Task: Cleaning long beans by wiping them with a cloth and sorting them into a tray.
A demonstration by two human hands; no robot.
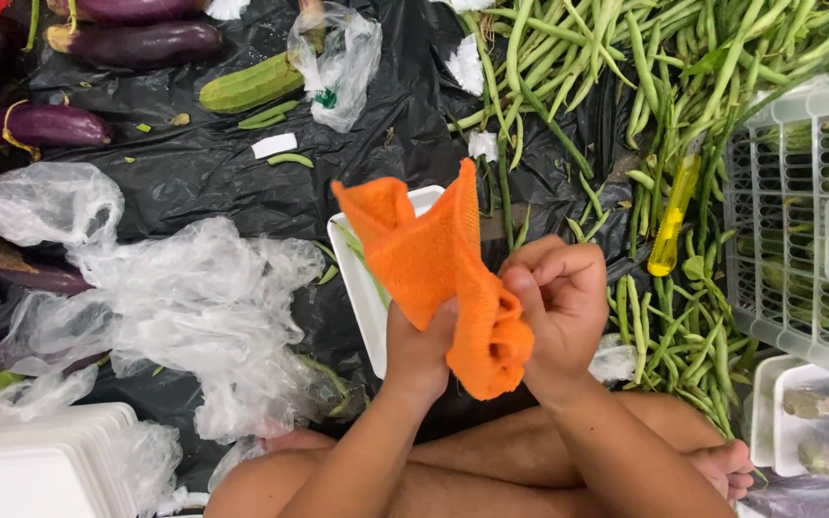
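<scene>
Both of my hands hold up an orange cloth (434,264) in the middle of the view. My left hand (417,348) grips its lower part from below. My right hand (556,305) is closed on the bunched end at the right. The cloth's upper corners stand loose above a white foam tray (359,293) that lies on black plastic sheeting (203,173). Part of the tray is hidden behind the cloth.
Clear plastic bags (194,307) lie crumpled at the left, with purple eggplants (136,43) and a green cucumber (249,86) beyond. Long green beans (664,86) cover the right. A yellow-handled knife (674,216), a white plastic crate (803,230) and stacked foam trays (45,465) are nearby.
</scene>
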